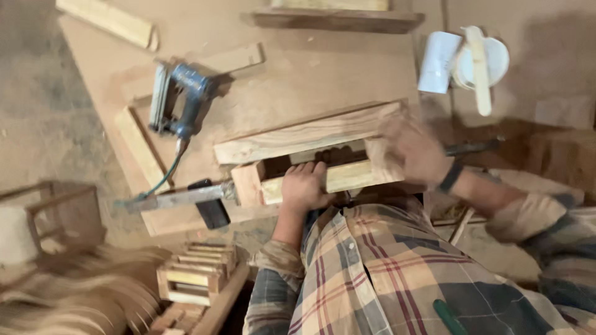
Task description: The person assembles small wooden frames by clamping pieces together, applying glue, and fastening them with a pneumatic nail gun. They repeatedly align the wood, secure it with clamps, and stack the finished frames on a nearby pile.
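1. Your left hand [304,186] is reaching forward from your body, fingers curled over and gripping tight.
2. Your left arm is sticking out straight, with the sleeve pushed up.
3. Your right hand [410,149] is looking blurry, so its grip is hard to see.
4. Your right arm is bending in from the side, wearing a dark wristband.

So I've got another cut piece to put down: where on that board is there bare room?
Barest patch: the board between the blue power tool, the dark plank at the top and the wooden frame. Crowded: around the frame, where left hand and right hand grip it, and by the white containers.
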